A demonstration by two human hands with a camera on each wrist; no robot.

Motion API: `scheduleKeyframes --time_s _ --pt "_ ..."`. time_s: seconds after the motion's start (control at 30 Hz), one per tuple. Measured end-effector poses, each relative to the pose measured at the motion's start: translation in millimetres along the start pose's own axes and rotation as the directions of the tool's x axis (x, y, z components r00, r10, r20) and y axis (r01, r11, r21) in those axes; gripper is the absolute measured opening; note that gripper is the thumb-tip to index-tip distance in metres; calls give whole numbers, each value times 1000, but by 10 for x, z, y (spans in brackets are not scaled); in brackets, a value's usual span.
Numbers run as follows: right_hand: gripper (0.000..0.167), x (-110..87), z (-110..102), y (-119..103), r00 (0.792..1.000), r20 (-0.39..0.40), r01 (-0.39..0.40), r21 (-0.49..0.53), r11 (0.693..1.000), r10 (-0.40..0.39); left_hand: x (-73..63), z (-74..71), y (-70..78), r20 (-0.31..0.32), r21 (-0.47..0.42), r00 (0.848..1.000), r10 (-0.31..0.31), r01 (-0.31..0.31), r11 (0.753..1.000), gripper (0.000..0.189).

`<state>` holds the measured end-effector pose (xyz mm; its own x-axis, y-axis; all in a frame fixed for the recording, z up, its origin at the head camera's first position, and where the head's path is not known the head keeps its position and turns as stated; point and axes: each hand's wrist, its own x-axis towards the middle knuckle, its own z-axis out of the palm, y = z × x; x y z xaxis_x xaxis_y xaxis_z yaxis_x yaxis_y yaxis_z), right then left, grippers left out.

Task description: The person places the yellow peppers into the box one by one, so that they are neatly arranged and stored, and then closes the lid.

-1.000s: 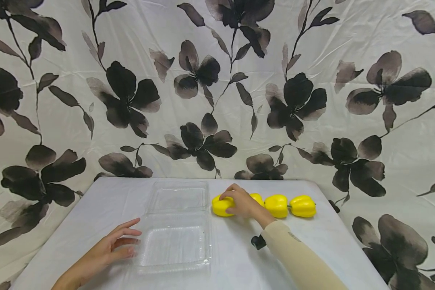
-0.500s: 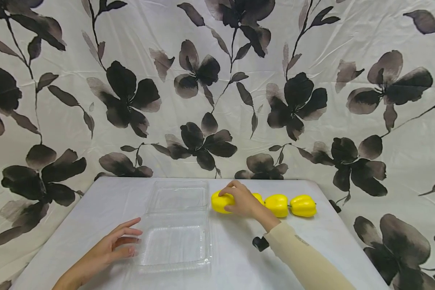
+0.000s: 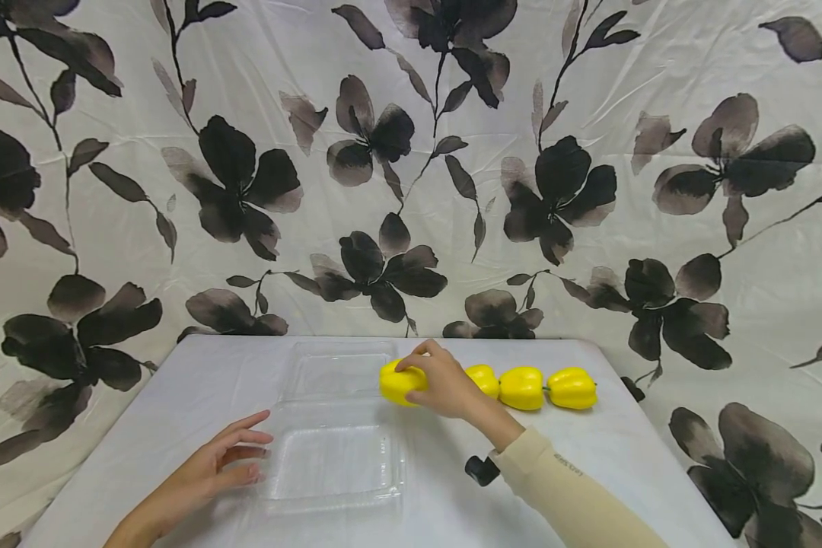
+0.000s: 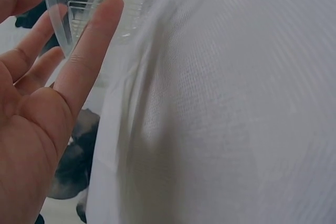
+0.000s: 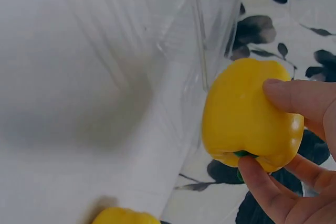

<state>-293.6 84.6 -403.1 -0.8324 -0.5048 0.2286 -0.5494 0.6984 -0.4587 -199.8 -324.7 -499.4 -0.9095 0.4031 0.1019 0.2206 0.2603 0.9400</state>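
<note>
In the head view my right hand (image 3: 441, 383) grips a yellow bell pepper (image 3: 399, 383) between thumb and fingers, beside the right edge of a clear plastic clamshell container (image 3: 336, 498). The right wrist view shows this bell pepper (image 5: 247, 114) with its green stem end by a fingertip. My left hand (image 3: 212, 476) is at the container's left side, its fingers spread and loosely bent. Seen from the left wrist, its fingers (image 4: 86, 56) lie along the clear container wall (image 4: 58, 19). The container lies unfolded, lid half behind the ribbed base.
Several more yellow bell peppers, among them a middle one (image 3: 521, 388) and an end one (image 3: 571, 388), stand in a row at the right. A black object (image 3: 482, 470) shows by the right cuff. A floral cloth (image 3: 383, 190) hangs behind the white table (image 3: 144, 426).
My right hand has carried the bell pepper off the row to the left, to the container's right edge, uncovering more of the pepper behind it. My left hand has barely moved.
</note>
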Motion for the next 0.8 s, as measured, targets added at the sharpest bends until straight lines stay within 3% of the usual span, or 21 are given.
scheduleKeyframes --time_s 0.17,0.4,0.8 --pt "40 7 39 -99 1000 1 10 25 1000 -10 14 13 -6 -2 4 1000 5 -5 1000 41" --pt "41 20 132 -249 1000 31 -3 28 1000 2 37 16 26 -16 14 998 -61 61 998 43" --pt "39 98 315 -491 998 46 35 20 999 -36 84 3 51 -14 17 993 -121 121 992 46"
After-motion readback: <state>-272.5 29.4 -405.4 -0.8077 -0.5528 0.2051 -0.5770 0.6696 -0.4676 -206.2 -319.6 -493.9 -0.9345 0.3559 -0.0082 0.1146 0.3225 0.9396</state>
